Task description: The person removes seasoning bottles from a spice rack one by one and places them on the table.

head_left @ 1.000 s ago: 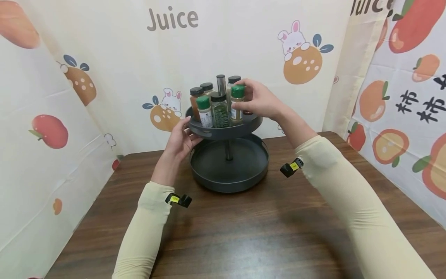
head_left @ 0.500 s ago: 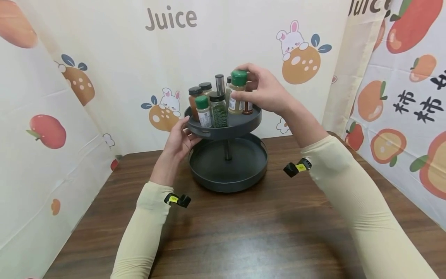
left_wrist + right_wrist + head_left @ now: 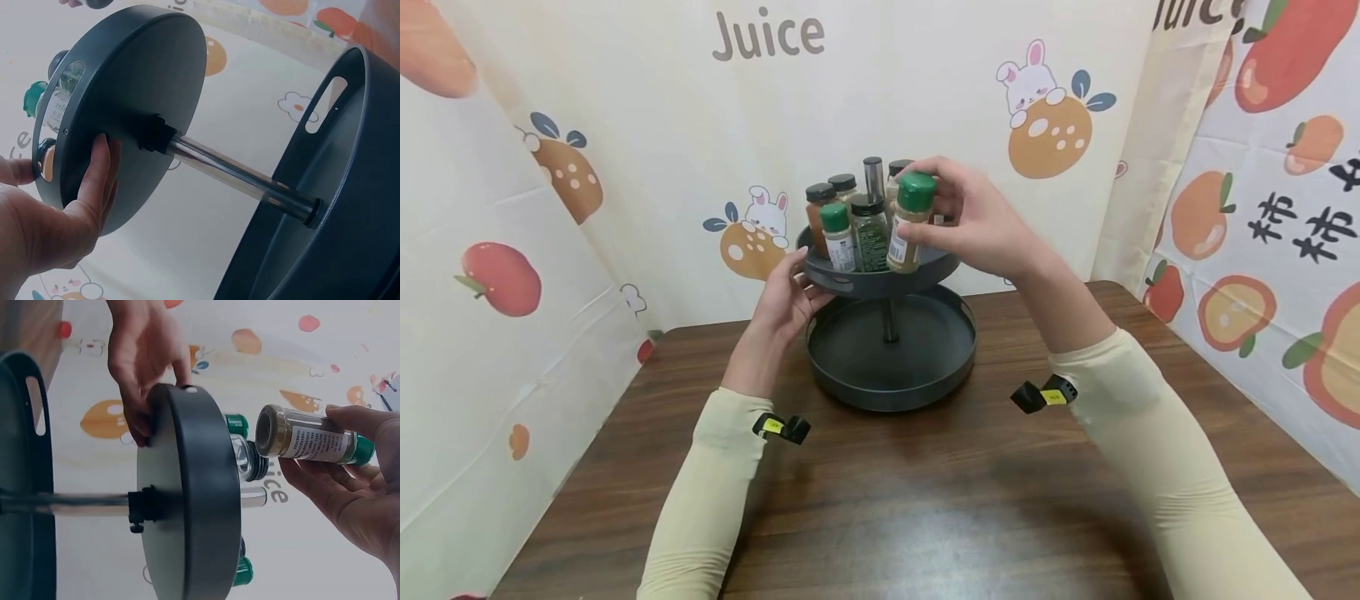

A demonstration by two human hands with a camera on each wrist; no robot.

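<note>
My right hand (image 3: 973,221) pinches a spice jar (image 3: 904,242) with a green cap and tan contents between thumb and fingers. In the right wrist view the spice jar (image 3: 309,434) hangs clear of the upper tray, its base toward the tray. The left hand (image 3: 786,300) grips the left edge of the dark upper tray (image 3: 880,285) of a two-tier turntable; its thumb is at the rim and its fingers lie against the underside (image 3: 137,94). On that tray stand a white-labelled jar with a green cap (image 3: 838,242), a green herb jar (image 3: 871,237) and several black-capped jars.
Below is the wider lower tray (image 3: 887,387), joined to the upper one by a metal post (image 3: 231,172). The turntable stands near the back of the wooden table (image 3: 887,500). Printed curtains (image 3: 925,100) close off the back and both sides.
The right hand has lifted the green-capped spice jar off the upper tray, then brought it lower and nearer to me, tilting it slightly. The left hand stays on the tray edge.
</note>
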